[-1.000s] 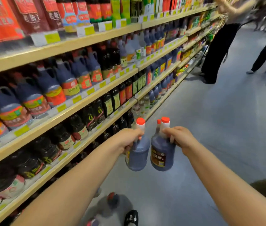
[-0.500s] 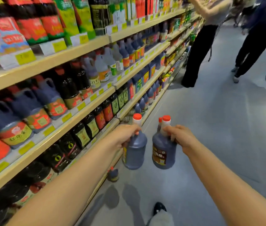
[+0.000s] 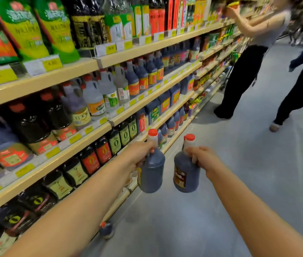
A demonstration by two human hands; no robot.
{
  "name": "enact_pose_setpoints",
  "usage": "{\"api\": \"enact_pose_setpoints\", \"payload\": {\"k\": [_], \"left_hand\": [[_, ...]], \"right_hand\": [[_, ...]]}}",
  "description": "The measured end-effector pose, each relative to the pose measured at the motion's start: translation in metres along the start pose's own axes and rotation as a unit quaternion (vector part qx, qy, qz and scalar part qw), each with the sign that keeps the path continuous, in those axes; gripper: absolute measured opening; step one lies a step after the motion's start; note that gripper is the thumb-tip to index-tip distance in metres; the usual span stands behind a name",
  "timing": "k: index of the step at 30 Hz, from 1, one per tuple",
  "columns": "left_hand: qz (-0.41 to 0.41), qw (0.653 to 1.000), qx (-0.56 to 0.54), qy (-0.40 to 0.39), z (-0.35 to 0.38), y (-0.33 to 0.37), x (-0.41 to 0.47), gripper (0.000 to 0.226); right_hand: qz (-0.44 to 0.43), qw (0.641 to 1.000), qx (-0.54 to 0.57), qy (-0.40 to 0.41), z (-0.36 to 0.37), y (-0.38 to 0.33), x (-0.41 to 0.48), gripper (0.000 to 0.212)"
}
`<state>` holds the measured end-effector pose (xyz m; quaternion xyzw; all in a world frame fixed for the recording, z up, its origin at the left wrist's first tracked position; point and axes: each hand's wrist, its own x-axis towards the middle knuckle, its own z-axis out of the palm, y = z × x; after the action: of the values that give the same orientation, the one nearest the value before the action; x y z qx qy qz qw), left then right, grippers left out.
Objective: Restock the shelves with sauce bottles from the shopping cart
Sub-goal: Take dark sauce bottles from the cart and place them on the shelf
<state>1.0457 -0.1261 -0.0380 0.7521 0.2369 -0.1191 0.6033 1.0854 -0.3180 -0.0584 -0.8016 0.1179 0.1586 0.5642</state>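
A supermarket aisle: long tiered shelves (image 3: 98, 63) packed with rows of sauce bottles (image 3: 141, 78) and bagged goods (image 3: 22, 30), yellow price tags (image 3: 52, 64) along every edge, a grey floor (image 3: 258, 164), and what looks like another shopper (image 3: 247, 71) reaching up.

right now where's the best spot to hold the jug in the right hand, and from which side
Grip the sauce jug at its narrow neck under the red cap, from above on the aisle side, as the right hand does: the wide body hangs upright below.
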Motion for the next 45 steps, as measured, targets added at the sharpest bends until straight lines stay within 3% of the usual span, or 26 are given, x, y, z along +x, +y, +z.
{"api": "enact_pose_setpoints", "payload": {"k": [13, 22, 35, 45], "left_hand": [[-0.034, 0.999, 0.014, -0.017, 0.064, 0.091, 0.195, 0.033], [0.007, 0.999, 0.04, -0.001, 0.093, 0.184, 0.3, 0.033], [-0.027, 0.993, -0.04, 0.105, 0.15, 0.263, 0.42, 0.028], [-0.018, 0.983, -0.003, 0.182, 0.141, 0.3, 0.51, 0.029]], "right_hand": [[0.036, 0.999, -0.025, 0.005, -0.048, -0.045, 0.209, 0.018], [-0.014, 1.0, -0.017, -0.007, -0.094, -0.102, 0.343, 0.013], [-0.048, 0.98, -0.039, -0.188, -0.141, -0.165, 0.537, 0.019], [-0.136, 0.962, -0.066, -0.227, -0.128, -0.231, 0.637, 0.03]]}}
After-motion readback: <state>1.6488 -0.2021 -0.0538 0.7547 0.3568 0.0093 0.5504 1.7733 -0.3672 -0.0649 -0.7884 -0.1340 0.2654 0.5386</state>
